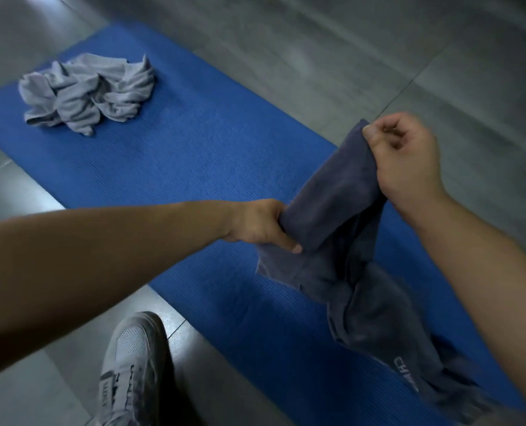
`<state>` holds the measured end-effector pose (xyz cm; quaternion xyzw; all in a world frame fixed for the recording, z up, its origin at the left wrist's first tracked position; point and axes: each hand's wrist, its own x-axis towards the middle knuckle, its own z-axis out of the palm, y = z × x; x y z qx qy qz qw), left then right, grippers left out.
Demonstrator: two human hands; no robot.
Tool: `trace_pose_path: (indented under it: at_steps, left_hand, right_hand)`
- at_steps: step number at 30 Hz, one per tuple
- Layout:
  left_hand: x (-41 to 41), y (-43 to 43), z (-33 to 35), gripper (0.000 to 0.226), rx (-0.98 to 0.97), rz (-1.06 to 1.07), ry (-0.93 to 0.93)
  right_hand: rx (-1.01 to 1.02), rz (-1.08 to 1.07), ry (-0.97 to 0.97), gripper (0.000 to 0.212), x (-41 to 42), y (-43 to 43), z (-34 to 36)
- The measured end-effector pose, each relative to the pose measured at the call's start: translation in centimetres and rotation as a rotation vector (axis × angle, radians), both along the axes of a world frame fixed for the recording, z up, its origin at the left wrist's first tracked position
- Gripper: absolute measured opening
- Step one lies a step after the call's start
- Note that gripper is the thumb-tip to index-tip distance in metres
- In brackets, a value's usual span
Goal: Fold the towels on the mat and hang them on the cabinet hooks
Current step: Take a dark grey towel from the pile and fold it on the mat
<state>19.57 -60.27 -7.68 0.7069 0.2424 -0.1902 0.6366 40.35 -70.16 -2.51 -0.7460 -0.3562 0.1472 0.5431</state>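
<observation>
While the left hand gripped the dark towel nearer, the right hand pinched its farther corner. Between them the cloth stretched diagonally, its tail hanging twisted.

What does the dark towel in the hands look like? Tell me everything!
The dark towel is greyish blue and looks soft and fuzzy, like terry cloth. It is not folded yet. The left hand grips one bunched edge and the right hand pinches a higher corner, so a band stretches between them. The rest hangs down twisted and crumpled over the blue mat; whether it touches the mat is unclear. White letters are printed near its lower end.
</observation>
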Motion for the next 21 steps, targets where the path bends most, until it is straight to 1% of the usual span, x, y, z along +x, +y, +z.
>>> trace_pose_path:
  at_steps: [2, 4, 5, 7, 8, 9, 10, 12, 14, 16, 18, 19, 21]
  left_hand:
    - [-1.2, 0.7, -0.4, 0.042, 0.026, -0.036, 0.034]
    - [-3.0, 1.0, -1.4, 0.036, -0.053, -0.037, 0.042]
    - [-3.9, 1.0, -2.2, 0.029, -0.066, -0.044, 0.051]
    - [-5.6, 0.7, -4.5, 0.016, 0.036, -0.089, 0.087]
    - [-6.5, 0.5, -5.8, 0.014, 0.093, -0.106, 0.101]
    - [-7.3, 0.2, -7.3, 0.013, 0.104, -0.083, 0.096]
    - [-8.2, 0.0, -8.9, 0.014, 0.076, -0.017, 0.071]
    - [-9.7, -0.2, -11.4, 0.018, 0.026, 0.195, 0.02]
    - [-11.2, 0.0, -12.5, 0.019, -0.018, 0.422, 0.037]
    - [-12.3, 0.2, -12.5, 0.012, -0.142, 0.675, 0.031]
    - [-13.0, 1.0, -12.1, 0.017, -0.262, 0.935, 0.024]
    - [-13.3, 1.6, -11.9, 0.02, -0.279, 1.069, 0.029]
    - [-14.2, 3.0, -12.2, 0.019, -0.256, 1.297, 0.022]
  right_hand:
    - [-0.076, -0.029, -0.094, 0.021, 0.0, -0.3, -1.0]
    - [-0.144, -0.024, -0.156, 0.023, -0.3, -0.2, -1.9]
    - [-0.169, -0.012, -0.169, 0.023, -0.5, 0.2, -2.2]
    - [-0.182, 0.007, -0.17, 0.022, -0.4, 1.6, -2.6]
    - [-0.163, 0.004, -0.15, 0.022, -0.2, 2.6, -2.6]
    - [-0.143, -0.01, -0.125, 0.021, 0.1, 3.8, -2.7]
    - [-0.127, -0.03, -0.102, 0.021, 0.5, 4.9, -2.9]
    - [-0.112, -0.068, -0.069, 0.021, 1.3, 7.3, -3.4]
    - [-0.136, -0.091, -0.061, 0.023, 2.2, 9.6, -4.4]
    - [-0.206, -0.08, -0.056, 0.021, 3.0, 11.9, -5.6]
    - [-0.302, -0.055, -0.051, 0.013, 4.1, 13.4, -7.0]
    - [-0.367, -0.023, -0.044, 0.011, 4.5, 14.0, -7.8]
    - [-0.472, 0.03, 0.0, 0.009, 4.5, 15.0, -9.1]
